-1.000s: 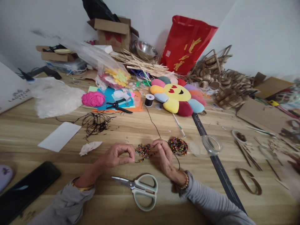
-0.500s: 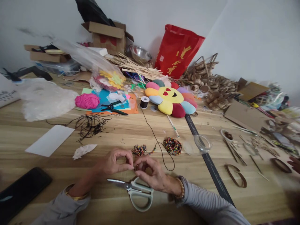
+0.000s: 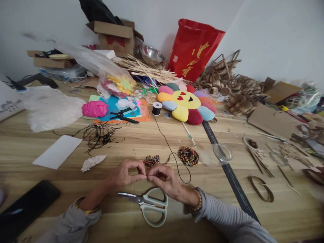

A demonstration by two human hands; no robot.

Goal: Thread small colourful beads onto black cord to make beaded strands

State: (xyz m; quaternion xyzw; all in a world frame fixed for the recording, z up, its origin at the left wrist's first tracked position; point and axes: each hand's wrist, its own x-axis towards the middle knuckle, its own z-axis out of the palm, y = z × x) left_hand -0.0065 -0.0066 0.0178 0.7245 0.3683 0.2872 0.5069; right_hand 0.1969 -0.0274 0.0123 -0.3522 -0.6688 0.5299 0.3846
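My left hand (image 3: 123,176) is closed in a pinch, thumb against forefinger, just above the tabletop. Opposite it, my right hand (image 3: 165,180) pinches too, and the fingertips of both nearly meet. What they hold is too small to make out. Under my right hand lie scissors (image 3: 142,199) with pale green handles, blades pointing left. Just beyond my fingers is a bunch of multicoloured beads (image 3: 152,161); a coil of strung beads (image 3: 188,156) sits to its right. A black cord (image 3: 163,135) runs from a spool (image 3: 157,109) to a few threaded beads by my right hand.
A black phone (image 3: 30,209) lies at the near left, with white paper (image 3: 57,152) and tangled black cord (image 3: 97,135) beyond. A flower cushion (image 3: 186,101) and red bag (image 3: 194,50) stand at the back. Rightward are a clear round container (image 3: 222,153) and a brown band (image 3: 260,189).
Both hands stay close together in a pinch, with the right fingers shifted slightly. The whole view has moved a little, so things sit slightly further right.
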